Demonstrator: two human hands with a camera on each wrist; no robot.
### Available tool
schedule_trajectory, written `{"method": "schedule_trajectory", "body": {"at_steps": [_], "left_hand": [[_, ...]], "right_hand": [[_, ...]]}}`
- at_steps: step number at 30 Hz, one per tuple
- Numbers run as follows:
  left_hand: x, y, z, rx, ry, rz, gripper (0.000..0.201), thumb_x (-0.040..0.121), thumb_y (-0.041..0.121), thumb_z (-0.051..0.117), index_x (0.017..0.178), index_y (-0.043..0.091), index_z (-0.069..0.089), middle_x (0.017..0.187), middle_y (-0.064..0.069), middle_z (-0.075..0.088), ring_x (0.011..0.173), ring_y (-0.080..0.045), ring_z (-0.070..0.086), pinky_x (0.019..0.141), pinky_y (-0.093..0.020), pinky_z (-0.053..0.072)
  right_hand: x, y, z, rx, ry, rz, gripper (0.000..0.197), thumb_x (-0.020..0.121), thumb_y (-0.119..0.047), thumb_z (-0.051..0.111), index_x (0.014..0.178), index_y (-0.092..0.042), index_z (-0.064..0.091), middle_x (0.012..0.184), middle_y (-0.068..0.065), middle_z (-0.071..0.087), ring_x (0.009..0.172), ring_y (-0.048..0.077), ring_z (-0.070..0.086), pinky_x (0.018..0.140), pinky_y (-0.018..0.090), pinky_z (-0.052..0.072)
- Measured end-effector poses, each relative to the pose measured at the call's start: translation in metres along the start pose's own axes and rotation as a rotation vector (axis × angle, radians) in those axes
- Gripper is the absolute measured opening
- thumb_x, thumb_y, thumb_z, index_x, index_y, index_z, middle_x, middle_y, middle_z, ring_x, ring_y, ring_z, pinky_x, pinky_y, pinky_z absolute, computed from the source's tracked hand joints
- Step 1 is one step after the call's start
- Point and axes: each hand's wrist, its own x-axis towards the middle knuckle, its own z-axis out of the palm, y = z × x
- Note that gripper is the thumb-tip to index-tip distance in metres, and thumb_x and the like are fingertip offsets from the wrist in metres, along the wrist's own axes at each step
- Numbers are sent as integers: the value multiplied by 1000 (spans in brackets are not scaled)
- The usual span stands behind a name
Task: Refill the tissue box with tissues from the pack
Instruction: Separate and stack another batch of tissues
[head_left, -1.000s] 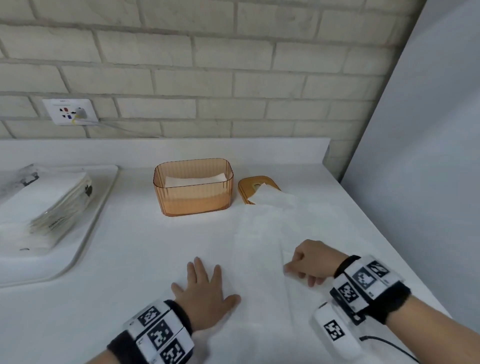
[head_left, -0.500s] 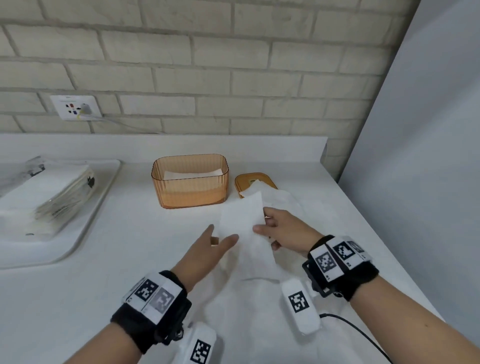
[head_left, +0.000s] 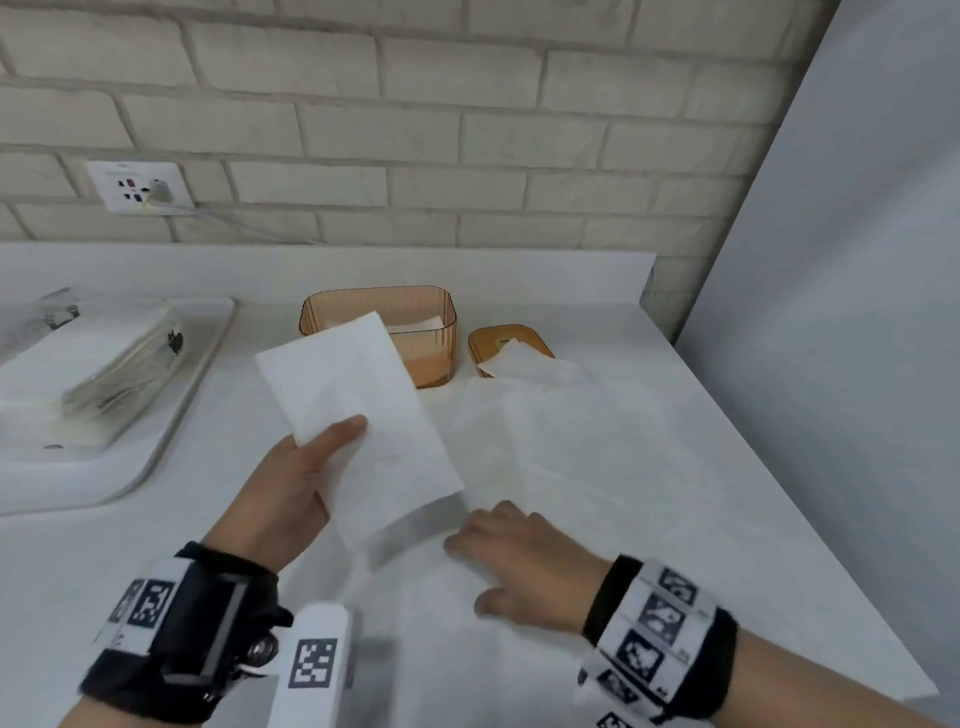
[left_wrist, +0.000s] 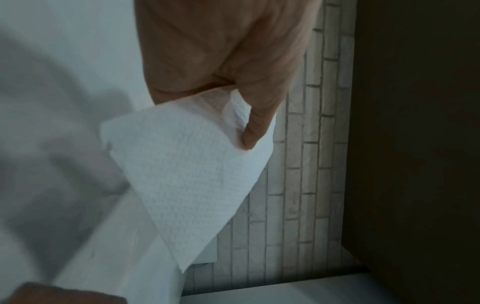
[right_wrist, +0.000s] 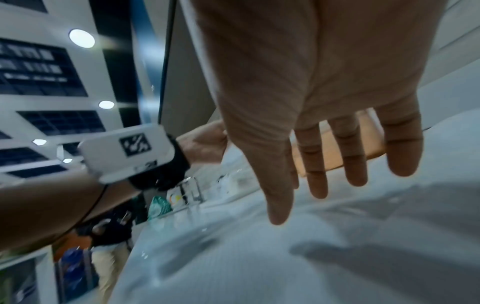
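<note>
Nearest to me, my right hand (head_left: 519, 564) lies low over the spread tissues (head_left: 571, 457) on the counter (head_left: 701, 415), fingers straight and a little apart, gripping nothing; the right wrist view shows them hanging loose just above the white sheets, and I cannot tell whether the tips touch. Just left of it and higher, my left hand (head_left: 291, 488) pinches a folded tissue (head_left: 358, 415) by its lower left side, thumb on top and the other fingers hidden beneath; the left wrist view confirms the thumb (left_wrist: 259, 123) pressed into the paper.

That tissue's long axis runs up and away from my fingers toward the tissue box (head_left: 426, 358), and its far corner overlaps the box's near wall in the head view. So the box lies straight ahead of the left hand and slightly right, and I judge the left hand nearer to it than the right. The box is open, with some tissue lying low inside.

Just right of the box sits its lid (head_left: 511, 343), partly covered by a loose sheet. Well to the left, the pack (head_left: 88, 374) rests on a tray (head_left: 171, 441). Nothing stands between the held tissue and the box mouth; my one concern is the limp sheet catching on the rim.
</note>
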Motion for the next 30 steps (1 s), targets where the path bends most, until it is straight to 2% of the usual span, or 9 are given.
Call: {"method": "schedule_trajectory", "body": {"at_steps": [3, 6, 8, 11, 14, 18, 21, 26, 30], "left_hand": [[-4, -4, -8, 14, 16, -14, 25, 82, 16, 61, 105, 6, 66, 102, -7, 74, 86, -19, 73, 75, -33, 60], [-5, -4, -19, 36, 47, 10, 24, 84, 17, 61, 106, 7, 65, 103, -7, 74, 89, -20, 72, 79, -37, 54], [-7, -2, -28, 40, 77, 42, 24, 88, 16, 60, 110, 7, 64, 106, -7, 73, 93, -23, 71, 80, -37, 51], [-10, 4, -43, 39, 160, 106, 20, 89, 15, 60, 107, 9, 65, 105, -5, 73, 98, -24, 67, 81, -37, 50], [-10, 9, -55, 110, 267, 201, 9, 89, 13, 60, 94, 17, 67, 89, 2, 75, 92, -23, 67, 81, -39, 50], [-6, 0, -46, 268, 274, 191, 7, 90, 13, 60, 88, 14, 67, 88, -7, 72, 85, -28, 67, 70, -35, 50], [-2, -13, -24, 336, 111, 100, 14, 93, 14, 55, 96, 13, 68, 94, -8, 74, 86, -27, 70, 74, -36, 52], [-9, -15, 16, 292, -192, 59, 25, 99, 24, 47, 110, 18, 69, 107, 1, 73, 102, -20, 69, 89, -40, 52], [-11, -19, 28, 209, -168, 44, 37, 94, 44, 46, 109, 18, 68, 109, -2, 73, 107, -27, 65, 98, -51, 47]], "right_hand": [[15, -13, 8, -92, -42, 32, 46, 87, -21, 60, 129, -11, 43, 124, 6, 44, 112, 26, 34, 85, 40, 30], [25, -19, 4, -78, -67, 66, 14, 88, -18, 59, 84, -15, 47, 80, -3, 44, 97, 23, 35, 81, 40, 28], [30, -20, -2, -90, -104, 76, 32, 89, -19, 55, 66, -20, 33, 72, -6, 34, 100, 25, 38, 80, 39, 26], [35, -19, -18, 139, 64, 125, 10, 91, -24, 52, 91, -14, 50, 100, 4, 56, 111, 28, 48, 86, 38, 33], [30, -9, -46, 604, 397, 270, 42, 91, -28, 57, 130, -15, 48, 129, 3, 55, 122, 23, 51, 100, 33, 40], [25, -1, -74, 1143, 732, 215, 29, 87, -24, 64, 114, -16, 61, 113, 2, 68, 105, 21, 65, 92, 41, 51], [25, -10, -80, 1333, 695, 125, 27, 88, -25, 61, 113, -13, 62, 109, 5, 70, 100, 21, 67, 84, 35, 54], [37, -26, -63, 954, 724, 240, 17, 93, -36, 53, 85, -21, 57, 84, -4, 67, 75, 11, 64, 64, 21, 49], [41, -21, -46, 672, 816, 394, 39, 96, -41, 41, 67, -16, 32, 61, 2, 40, 56, 13, 34, 55, 26, 30]]}}
